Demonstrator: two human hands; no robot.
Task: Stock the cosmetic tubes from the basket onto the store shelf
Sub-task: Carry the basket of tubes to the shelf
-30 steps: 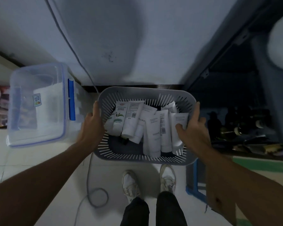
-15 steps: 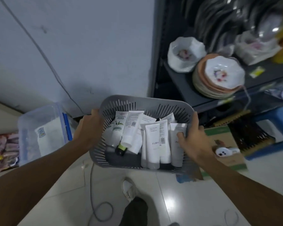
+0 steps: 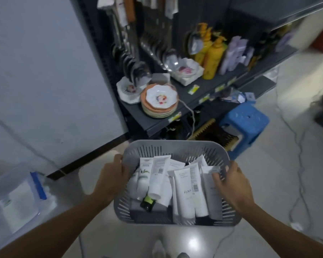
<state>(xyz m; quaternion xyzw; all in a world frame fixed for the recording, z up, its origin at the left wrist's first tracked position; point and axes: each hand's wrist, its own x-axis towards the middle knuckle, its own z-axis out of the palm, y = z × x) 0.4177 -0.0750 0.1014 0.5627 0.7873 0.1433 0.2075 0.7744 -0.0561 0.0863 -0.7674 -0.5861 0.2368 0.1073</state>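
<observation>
Rising beyond the far rim of a grey slotted basket [image 3: 175,146], a dark metal store shelf [image 3: 212,84] is the biggest thing in view and runs off to the basket's far right. Pale tiled floor [image 3: 268,174] spreads beneath the basket and out to its right. A clear plastic storage box [image 3: 17,200] with a blue latch sits on the floor well to the basket's left. The basket itself is held up off the floor, out in front of the person, seen from head height. A blue plastic stool [image 3: 244,120] stands on the floor just beyond the basket's far right corner, at the foot of the shelf. Steel ladles [image 3: 136,66] hang over the shelf board, well beyond the basket. A stack of floral plates [image 3: 159,101] rests on that board beyond the basket's far rim, and yellow pump bottles [image 3: 212,56] stand farther back and to the right. The left hand [image 3: 112,175] grips the basket's left rim, its fingers [image 3: 119,161] curled over the edge. The right hand [image 3: 231,181] grips the right rim, its fingers [image 3: 218,177] hooked inside and touching the crimped end of one tube. White cosmetic tubes [image 3: 184,190] lie heaped inside the basket, most with caps toward the person. A small dark bottle [image 3: 147,201] with a green cap lies among them, toward the basket's near left corner.
</observation>
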